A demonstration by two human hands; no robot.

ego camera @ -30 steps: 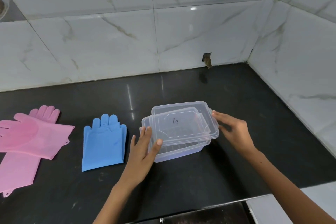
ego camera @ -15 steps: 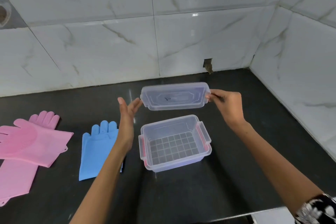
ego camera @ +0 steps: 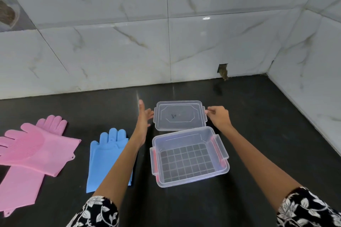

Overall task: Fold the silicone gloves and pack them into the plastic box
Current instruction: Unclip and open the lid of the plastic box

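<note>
**A:** Counted two pink gloves (ego camera: 27, 153) crossed at far left; one blue glove (ego camera: 108, 158) flat beside them; one clear plastic box (ego camera: 190, 156), open, grid bottom, nothing inside; one lid (ego camera: 180, 115) just behind it.

**B:** Hands?

**A:** Right hand (ego camera: 218, 117) pinching the lid's right edge, fingers curled; left hand (ego camera: 144, 121) flat-fingered, spread, touching the lid's left edge.

**B:** Surface?

**A:** Glossy black counter (ego camera: 258, 134); white marble-look tiled walls (ego camera: 110, 51) meeting in a corner; small chipped hole (ego camera: 222, 70) low in the back tile.
</note>
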